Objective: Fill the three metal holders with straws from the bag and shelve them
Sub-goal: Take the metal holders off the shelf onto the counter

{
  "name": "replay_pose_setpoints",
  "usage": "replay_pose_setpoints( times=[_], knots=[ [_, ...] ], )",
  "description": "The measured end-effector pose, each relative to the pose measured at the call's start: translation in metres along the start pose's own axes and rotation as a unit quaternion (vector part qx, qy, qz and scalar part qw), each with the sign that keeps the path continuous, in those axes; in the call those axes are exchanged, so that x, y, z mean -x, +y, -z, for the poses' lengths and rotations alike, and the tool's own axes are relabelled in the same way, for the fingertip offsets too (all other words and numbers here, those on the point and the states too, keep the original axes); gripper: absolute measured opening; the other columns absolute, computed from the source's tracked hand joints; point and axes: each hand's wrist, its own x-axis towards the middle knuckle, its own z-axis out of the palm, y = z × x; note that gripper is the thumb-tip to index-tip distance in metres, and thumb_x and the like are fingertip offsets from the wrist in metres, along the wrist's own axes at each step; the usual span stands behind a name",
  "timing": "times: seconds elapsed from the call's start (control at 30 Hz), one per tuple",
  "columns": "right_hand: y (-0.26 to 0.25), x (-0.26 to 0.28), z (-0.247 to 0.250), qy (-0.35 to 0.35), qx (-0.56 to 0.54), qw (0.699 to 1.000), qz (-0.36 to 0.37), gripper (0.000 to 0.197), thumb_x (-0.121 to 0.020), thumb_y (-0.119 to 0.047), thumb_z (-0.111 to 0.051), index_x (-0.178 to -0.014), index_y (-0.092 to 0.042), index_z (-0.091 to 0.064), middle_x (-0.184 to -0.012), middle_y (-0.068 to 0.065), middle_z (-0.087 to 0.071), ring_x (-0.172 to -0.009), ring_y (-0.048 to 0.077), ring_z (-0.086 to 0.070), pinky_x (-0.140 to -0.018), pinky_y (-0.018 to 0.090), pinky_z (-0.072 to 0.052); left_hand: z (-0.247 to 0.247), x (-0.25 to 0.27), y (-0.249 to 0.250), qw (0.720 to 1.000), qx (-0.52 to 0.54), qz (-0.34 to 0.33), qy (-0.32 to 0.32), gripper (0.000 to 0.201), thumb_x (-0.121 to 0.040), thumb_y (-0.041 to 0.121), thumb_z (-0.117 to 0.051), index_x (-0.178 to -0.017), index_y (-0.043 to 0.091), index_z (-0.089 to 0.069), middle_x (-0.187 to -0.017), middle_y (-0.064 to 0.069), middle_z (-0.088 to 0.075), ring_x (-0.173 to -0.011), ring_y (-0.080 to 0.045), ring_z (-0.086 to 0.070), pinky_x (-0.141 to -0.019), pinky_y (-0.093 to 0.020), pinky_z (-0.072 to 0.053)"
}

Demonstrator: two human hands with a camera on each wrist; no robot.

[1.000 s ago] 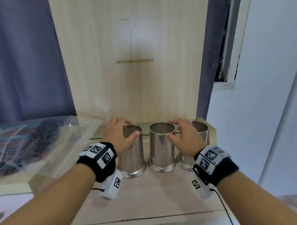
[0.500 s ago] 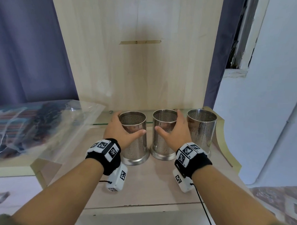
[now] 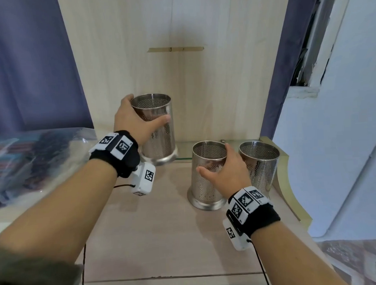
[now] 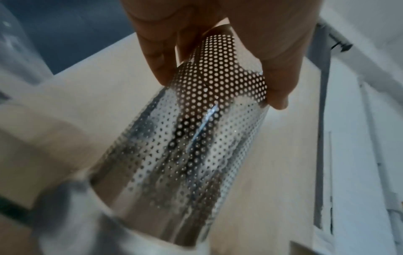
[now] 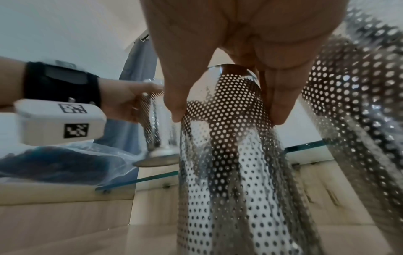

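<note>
Three perforated metal holders, all empty inside. My left hand [image 3: 137, 120] grips the left holder [image 3: 159, 141] near its rim and holds it lifted above the wooden shelf [image 3: 160, 228]; the left wrist view shows its wall [image 4: 196, 155] between fingers and thumb. My right hand [image 3: 222, 173] grips the middle holder [image 3: 205, 184], which stands on the shelf, and its wall [image 5: 218, 172] fills the right wrist view. The right holder [image 3: 261, 167] stands untouched beside it. The clear bag of straws [image 3: 34, 162] lies at the left.
A wooden back panel [image 3: 180, 78] rises behind the holders, with a narrow glass ledge [image 3: 183, 151] at its foot. A blue curtain [image 3: 31, 62] hangs at the left, a white wall [image 3: 342, 137] stands at the right. The shelf's raised curved edge [image 3: 284, 181] is close to the right holder.
My left hand has lifted the left holder off the shelf, up and away from the other two. My right hand keeps its grip on the middle holder, which stays down.
</note>
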Motion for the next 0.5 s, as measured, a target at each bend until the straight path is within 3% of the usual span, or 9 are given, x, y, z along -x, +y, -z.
replay_pose_setpoints(
  times=[0.3,0.5],
  knots=[
    [-0.004,0.000,0.005,-0.015,-0.009,1.000,0.009,0.094,-0.067,-0.048,-0.084,-0.141,-0.018,-0.035,-0.130,0.000,-0.053,-0.124,0.016,-0.049,-0.103,0.030,-0.039,-0.038,-0.028,-0.021,0.999,0.029,0.033,-0.026,0.114,-0.060,0.050,-0.087,-0.148,0.013,-0.024,-0.139,-0.004,-0.051,-0.125,-0.021,-0.050,-0.099,-0.028,-0.039],
    [-0.013,-0.004,0.013,-0.015,-0.036,0.999,-0.029,0.099,-0.054,-0.052,-0.088,-0.135,-0.019,-0.042,-0.126,-0.003,-0.058,-0.115,0.013,-0.055,-0.098,0.026,-0.045,-0.044,-0.035,-0.033,0.998,0.011,0.010,-0.058,0.111,-0.064,0.043,-0.087,-0.148,0.016,-0.019,-0.141,-0.005,-0.049,-0.125,-0.023,-0.050,-0.097,-0.026,-0.037]
  ],
)
